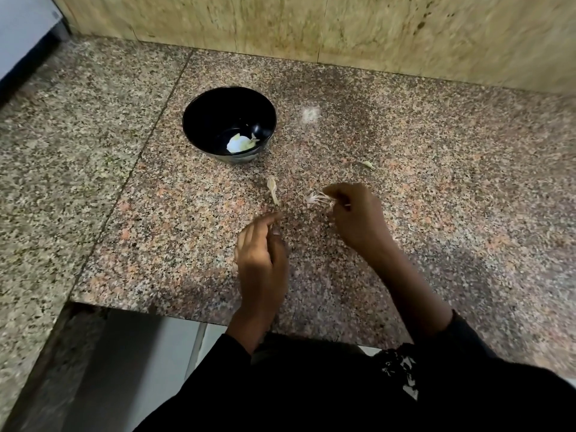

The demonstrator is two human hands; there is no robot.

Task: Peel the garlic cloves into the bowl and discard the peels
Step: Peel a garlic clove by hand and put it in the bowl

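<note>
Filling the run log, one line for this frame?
right hand: pinches peels | left hand: open | bowl: garlic inside

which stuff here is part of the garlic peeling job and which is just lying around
Part of the job:
black bowl with peeled garlic
peel pinched in right hand
left hand
peel scrap on counter
small scrap

Just there:
granite counter
tiled wall

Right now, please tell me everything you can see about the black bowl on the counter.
The round black glossy bowl stands upright on the speckled granite counter, left of centre and beyond both hands. Its inside is dark and shiny, with a small highlight on the right wall. At the bottom lie pale whitish-yellow garlic pieces, few in number; their exact count is unclear. Neither hand touches it. Its material could be ceramic or plastic; I cannot tell which.
</note>
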